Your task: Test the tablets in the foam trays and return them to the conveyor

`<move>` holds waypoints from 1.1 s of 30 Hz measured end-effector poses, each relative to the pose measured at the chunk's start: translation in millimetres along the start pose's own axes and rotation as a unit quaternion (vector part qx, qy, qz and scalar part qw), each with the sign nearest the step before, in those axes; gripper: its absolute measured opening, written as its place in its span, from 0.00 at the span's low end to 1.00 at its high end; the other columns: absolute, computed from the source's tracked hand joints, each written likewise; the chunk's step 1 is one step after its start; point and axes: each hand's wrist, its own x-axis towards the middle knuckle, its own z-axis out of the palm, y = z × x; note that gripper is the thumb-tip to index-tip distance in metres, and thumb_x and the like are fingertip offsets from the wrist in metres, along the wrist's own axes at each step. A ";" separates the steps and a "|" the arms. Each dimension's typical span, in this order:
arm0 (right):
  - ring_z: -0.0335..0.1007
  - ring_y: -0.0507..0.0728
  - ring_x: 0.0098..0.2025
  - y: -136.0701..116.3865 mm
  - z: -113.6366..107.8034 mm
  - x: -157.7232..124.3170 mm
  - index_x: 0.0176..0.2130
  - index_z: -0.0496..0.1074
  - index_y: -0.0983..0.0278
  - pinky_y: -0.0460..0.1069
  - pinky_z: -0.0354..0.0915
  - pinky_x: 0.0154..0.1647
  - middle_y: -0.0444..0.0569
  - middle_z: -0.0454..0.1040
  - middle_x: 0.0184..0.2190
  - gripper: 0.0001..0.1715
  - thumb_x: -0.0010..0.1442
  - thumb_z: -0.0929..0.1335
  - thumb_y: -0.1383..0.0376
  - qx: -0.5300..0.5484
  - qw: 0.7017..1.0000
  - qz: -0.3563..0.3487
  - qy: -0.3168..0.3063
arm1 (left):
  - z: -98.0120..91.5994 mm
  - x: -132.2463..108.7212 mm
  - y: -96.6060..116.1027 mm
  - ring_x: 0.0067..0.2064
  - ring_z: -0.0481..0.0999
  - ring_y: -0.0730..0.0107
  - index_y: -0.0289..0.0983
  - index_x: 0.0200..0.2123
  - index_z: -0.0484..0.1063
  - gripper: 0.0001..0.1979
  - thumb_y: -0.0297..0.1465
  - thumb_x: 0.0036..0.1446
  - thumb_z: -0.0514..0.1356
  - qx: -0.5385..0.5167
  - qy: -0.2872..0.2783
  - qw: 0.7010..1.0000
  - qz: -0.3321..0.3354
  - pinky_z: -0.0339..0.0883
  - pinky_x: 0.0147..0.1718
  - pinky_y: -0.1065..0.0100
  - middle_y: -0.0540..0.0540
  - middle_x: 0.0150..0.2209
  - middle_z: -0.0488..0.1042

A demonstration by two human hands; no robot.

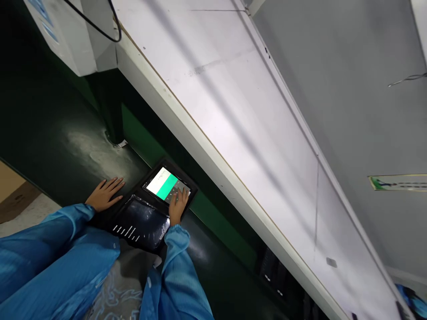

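Note:
A tablet (161,183) lies in an open black folding case (191,186) on the dark green tabletop (80,149). Its lit screen has a white part, a green band and a grey keypad. My right hand (178,208) is over the keypad end, fingers stretched out; whether a fingertip presses the glass I cannot tell. The case's near flap (147,220) holds a dark, shiny panel with white lines of print. Flat on the tabletop left of the case rests my left hand (104,195), fingers spread and holding nothing.
A long white shelf (230,120) runs diagonally above the table's far side. On its left end stands a pale grey box-shaped unit (75,40) with a black cable (100,30). Dark objects (273,271) sit beneath the shelf. A cardboard box (15,191) is at far left.

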 end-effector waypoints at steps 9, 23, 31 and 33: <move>0.61 0.64 0.68 0.9 22.2 -145.3 0.48 0.79 0.60 0.61 0.61 0.66 0.56 0.73 0.59 0.26 0.70 0.55 0.62 0.074 0.997 0.003 0.003 | -22.0 2.8 13.6 0.74 0.45 0.43 0.43 0.71 0.55 0.41 0.58 0.60 0.49 -0.066 -0.109 0.990 -0.054 0.38 0.68 0.34 0.40 0.73 0.49; 0.77 0.57 0.40 -52.7 33.2 -80.6 0.70 0.56 0.63 0.48 0.68 0.44 0.47 0.81 0.37 0.34 0.69 0.63 0.61 0.118 0.976 -0.022 -0.181 | 20.6 -64.3 31.7 0.70 0.59 0.47 0.33 0.72 0.43 0.54 0.52 0.51 0.62 -0.182 -0.104 0.976 -0.063 0.56 0.67 0.51 0.33 0.71 0.55; 0.77 0.59 0.44 -64.6 30.9 -35.3 0.69 0.58 0.61 0.49 0.66 0.47 0.50 0.81 0.40 0.31 0.71 0.61 0.61 0.064 0.981 -0.026 -0.183 | 20.3 -77.5 44.8 0.70 0.56 0.39 0.30 0.72 0.40 0.58 0.44 0.48 0.68 -0.151 -0.098 0.977 -0.112 0.51 0.67 0.46 0.27 0.72 0.51; 0.77 0.59 0.46 -64.0 29.2 -31.7 0.69 0.59 0.61 0.49 0.66 0.49 0.51 0.81 0.43 0.30 0.71 0.60 0.61 0.051 0.983 -0.024 -0.176 | 19.1 -79.0 49.4 0.70 0.55 0.38 0.31 0.72 0.41 0.56 0.41 0.48 0.68 -0.138 -0.097 0.978 -0.123 0.50 0.67 0.44 0.27 0.72 0.50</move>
